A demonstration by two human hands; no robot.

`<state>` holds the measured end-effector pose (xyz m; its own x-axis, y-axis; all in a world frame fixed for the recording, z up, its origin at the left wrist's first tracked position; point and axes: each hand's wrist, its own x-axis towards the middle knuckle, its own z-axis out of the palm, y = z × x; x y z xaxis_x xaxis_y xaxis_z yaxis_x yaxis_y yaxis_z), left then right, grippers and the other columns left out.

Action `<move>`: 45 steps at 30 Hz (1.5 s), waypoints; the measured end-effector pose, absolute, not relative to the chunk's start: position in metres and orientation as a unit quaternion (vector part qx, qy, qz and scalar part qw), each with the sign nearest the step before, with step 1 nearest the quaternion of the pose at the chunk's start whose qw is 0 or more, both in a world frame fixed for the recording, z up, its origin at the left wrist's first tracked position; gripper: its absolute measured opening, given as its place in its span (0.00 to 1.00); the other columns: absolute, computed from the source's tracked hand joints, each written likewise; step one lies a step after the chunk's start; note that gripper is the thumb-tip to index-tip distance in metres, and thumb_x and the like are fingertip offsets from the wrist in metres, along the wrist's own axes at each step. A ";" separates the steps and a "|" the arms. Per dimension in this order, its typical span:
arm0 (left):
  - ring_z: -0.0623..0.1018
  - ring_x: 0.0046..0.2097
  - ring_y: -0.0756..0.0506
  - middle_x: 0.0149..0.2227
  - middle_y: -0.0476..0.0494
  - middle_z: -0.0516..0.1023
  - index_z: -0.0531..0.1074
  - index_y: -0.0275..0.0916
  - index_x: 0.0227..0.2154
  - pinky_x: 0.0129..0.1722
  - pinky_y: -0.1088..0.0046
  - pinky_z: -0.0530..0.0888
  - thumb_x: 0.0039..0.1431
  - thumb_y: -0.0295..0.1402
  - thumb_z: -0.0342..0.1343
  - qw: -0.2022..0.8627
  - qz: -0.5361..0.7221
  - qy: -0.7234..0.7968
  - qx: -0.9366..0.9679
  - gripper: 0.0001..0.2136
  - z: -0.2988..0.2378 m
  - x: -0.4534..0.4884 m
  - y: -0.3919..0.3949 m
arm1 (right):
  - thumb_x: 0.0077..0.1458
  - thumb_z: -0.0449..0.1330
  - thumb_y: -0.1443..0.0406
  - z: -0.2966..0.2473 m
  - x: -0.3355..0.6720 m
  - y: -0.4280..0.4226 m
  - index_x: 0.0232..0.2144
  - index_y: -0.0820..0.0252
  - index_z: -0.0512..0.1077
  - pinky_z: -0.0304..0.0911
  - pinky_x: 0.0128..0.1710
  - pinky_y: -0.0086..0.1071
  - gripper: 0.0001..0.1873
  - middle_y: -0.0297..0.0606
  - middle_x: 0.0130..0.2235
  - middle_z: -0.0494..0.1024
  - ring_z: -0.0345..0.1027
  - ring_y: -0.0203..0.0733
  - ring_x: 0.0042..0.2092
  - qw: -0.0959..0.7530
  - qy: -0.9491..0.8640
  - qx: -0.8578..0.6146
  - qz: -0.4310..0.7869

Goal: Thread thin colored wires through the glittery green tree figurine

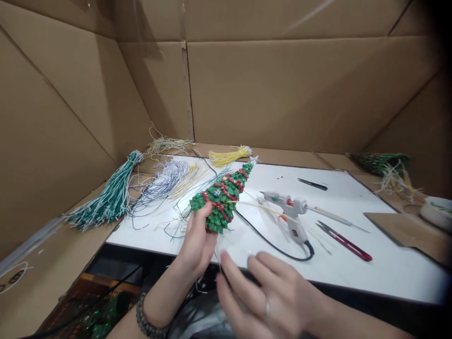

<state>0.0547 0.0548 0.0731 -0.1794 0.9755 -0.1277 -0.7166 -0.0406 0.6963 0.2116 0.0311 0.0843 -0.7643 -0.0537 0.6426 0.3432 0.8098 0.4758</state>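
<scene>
My left hand (199, 238) is closed around the base of a small green Christmas tree ornament (224, 197) with red garlands and a pale star at its tip. The tree is tilted, its top leaning to the right. Thin yellowish wires (247, 203) stick out from its side. Below it, my right hand (263, 294) is slightly blurred, with thumb and forefinger pinched on a thin pale wire (218, 256) that runs up toward the tree's base. The wire's upper end is hidden behind my left hand.
A white glue gun (291, 207) with a black cord lies on the white table (353, 197). Near it are red-handled snips (346, 242) and a dark tool (312, 184). Wire bundles in green (109, 197), blue (155, 186) and yellow (229, 156) lie left and behind. Cardboard walls (275, 89) enclose the table.
</scene>
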 end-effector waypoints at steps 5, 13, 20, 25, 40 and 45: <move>0.81 0.43 0.45 0.41 0.46 0.84 0.79 0.37 0.41 0.49 0.68 0.76 0.55 0.35 0.63 0.641 0.691 0.272 0.192 0.12 0.082 0.053 0.054 | 0.62 0.54 0.69 0.053 0.210 0.044 0.48 0.60 0.70 0.69 0.34 0.34 0.12 0.41 0.41 0.79 0.72 0.39 0.38 0.547 -0.785 -0.274 0.102; 0.81 0.51 0.37 0.41 0.40 0.85 0.81 0.37 0.37 0.56 0.59 0.74 0.54 0.44 0.62 0.685 0.658 0.260 0.174 0.15 0.087 0.051 0.044 | 0.61 0.59 0.48 0.056 0.137 0.065 0.67 0.45 0.45 0.54 0.67 0.49 0.40 0.42 0.66 0.65 0.61 0.45 0.66 0.660 -0.388 -0.301 0.569; 0.83 0.45 0.41 0.35 0.43 0.85 0.80 0.38 0.32 0.52 0.61 0.75 0.42 0.26 0.71 0.614 0.673 0.320 0.260 0.12 0.073 0.057 0.049 | 0.60 0.60 0.48 0.056 0.137 0.064 0.69 0.47 0.46 0.55 0.67 0.49 0.42 0.43 0.64 0.68 0.63 0.46 0.65 0.680 -0.366 -0.323 0.546; 0.82 0.42 0.41 0.32 0.43 0.85 0.81 0.36 0.32 0.45 0.66 0.77 0.43 0.26 0.72 0.539 0.688 0.366 0.320 0.11 0.057 0.064 0.051 | 0.58 0.62 0.50 0.051 0.140 0.056 0.69 0.45 0.45 0.58 0.66 0.47 0.45 0.42 0.64 0.67 0.66 0.47 0.63 0.682 -0.360 -0.320 0.550; 0.76 0.27 0.47 0.27 0.46 0.78 0.80 0.39 0.25 0.29 0.72 0.73 0.48 0.33 0.67 0.293 0.626 0.500 0.522 0.04 0.080 0.011 0.052 | 0.63 0.55 0.48 0.088 0.193 0.060 0.69 0.47 0.47 0.69 0.56 0.47 0.38 0.44 0.59 0.73 0.72 0.47 0.57 0.797 -0.302 -0.313 0.419; 0.77 0.45 0.39 0.39 0.42 0.80 0.80 0.43 0.28 0.49 0.64 0.69 0.50 0.29 0.63 0.092 0.595 0.468 0.647 0.03 0.089 0.024 0.035 | 0.62 0.54 0.47 0.088 0.192 0.057 0.68 0.46 0.47 0.71 0.54 0.48 0.38 0.44 0.61 0.71 0.71 0.49 0.59 0.782 -0.331 -0.306 0.430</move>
